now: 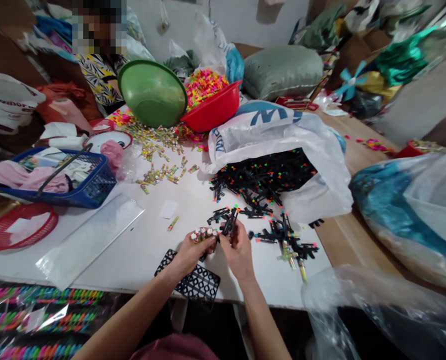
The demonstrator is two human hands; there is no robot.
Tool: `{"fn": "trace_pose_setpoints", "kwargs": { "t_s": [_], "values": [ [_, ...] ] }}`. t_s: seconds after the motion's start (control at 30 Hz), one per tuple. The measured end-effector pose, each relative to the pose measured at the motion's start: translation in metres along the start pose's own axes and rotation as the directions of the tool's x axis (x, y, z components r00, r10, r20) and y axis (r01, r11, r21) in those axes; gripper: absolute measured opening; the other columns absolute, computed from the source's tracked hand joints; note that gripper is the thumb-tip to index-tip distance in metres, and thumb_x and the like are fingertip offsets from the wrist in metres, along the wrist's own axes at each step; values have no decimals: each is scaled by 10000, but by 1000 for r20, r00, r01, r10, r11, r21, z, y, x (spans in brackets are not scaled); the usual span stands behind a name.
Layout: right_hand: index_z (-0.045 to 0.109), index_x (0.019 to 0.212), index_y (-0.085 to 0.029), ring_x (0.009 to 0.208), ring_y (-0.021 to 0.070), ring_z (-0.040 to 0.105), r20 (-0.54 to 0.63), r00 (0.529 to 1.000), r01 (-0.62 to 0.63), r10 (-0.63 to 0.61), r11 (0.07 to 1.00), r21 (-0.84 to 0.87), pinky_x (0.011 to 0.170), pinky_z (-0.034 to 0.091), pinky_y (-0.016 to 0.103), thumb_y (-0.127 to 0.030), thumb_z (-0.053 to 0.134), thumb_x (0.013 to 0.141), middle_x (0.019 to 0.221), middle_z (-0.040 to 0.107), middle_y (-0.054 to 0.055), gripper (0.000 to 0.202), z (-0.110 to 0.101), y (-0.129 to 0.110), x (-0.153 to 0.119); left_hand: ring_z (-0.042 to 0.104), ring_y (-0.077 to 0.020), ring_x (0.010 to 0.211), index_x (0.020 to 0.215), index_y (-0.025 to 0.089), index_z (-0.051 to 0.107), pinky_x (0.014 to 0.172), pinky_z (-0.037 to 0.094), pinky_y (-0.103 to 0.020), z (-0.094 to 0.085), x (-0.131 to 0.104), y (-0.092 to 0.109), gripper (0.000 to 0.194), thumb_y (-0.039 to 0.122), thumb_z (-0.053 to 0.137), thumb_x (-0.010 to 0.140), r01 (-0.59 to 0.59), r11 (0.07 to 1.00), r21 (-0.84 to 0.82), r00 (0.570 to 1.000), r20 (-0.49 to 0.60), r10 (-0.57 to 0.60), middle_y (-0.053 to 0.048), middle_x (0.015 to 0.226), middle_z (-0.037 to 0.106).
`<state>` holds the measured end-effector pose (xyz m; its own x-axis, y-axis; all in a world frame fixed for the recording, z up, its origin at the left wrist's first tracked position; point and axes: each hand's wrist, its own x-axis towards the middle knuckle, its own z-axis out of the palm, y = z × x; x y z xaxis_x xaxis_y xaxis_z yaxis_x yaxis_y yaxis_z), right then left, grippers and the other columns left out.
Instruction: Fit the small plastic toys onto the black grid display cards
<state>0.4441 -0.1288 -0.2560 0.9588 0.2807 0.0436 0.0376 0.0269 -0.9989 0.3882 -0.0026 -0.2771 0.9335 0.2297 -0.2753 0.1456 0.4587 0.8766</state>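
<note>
My left hand (188,256) is closed around several small printed tubes (203,234) with white ends. Right beside it, my right hand (241,252) grips a few black toy guns (229,221) with coloured tips. The two hands nearly meet, and the fingers' inner sides are partly hidden. Under my left wrist lies a black perforated tray (204,284) at the table's front edge. More black toy guns (275,172) spill from a white plastic sack (320,150) ahead. A single yellowish tube (173,223) lies on the white table (133,260), left of my hands.
Yellowish tubes (159,172) are heaped further back. A green basin (151,95) leans beside a red basin (215,107) of bright small pieces. At left are a blue basket (91,185), a red basket (50,220) and clear plastic bags (91,240). Another person (103,75) is behind the table.
</note>
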Motion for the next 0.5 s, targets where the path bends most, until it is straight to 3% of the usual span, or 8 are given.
{"fn": "trace_pose_setpoints", "kwargs": {
  "t_s": [0.2,0.37,0.5],
  "values": [
    [530,955,-186,768,147,623,-68,995,-63,74,985,161,732,502,273,-278,653,712,840,658,18,288,11,2,-8,493,-85,590,891,117,591,519,378,-202,-1,-8,3,266,357,628,781,-75,996,39,994,77,72,-28,746,585],
    [589,881,-169,645,128,576,-130,984,-126,123,992,-18,609,467,237,-326,648,713,738,644,1,237,7,14,-16,439,-75,525,779,122,550,485,343,-194,-1,-10,-6,241,347,635,771,-84,989,124,996,35,80,15,611,518],
    [597,801,-155,586,138,555,-135,975,-188,175,978,-89,543,446,243,-369,658,691,655,620,1,248,4,20,-22,461,-91,546,891,129,571,522,375,-207,-2,-11,-4,244,344,606,783,-129,944,303,992,22,128,14,627,542]
  ]
}}
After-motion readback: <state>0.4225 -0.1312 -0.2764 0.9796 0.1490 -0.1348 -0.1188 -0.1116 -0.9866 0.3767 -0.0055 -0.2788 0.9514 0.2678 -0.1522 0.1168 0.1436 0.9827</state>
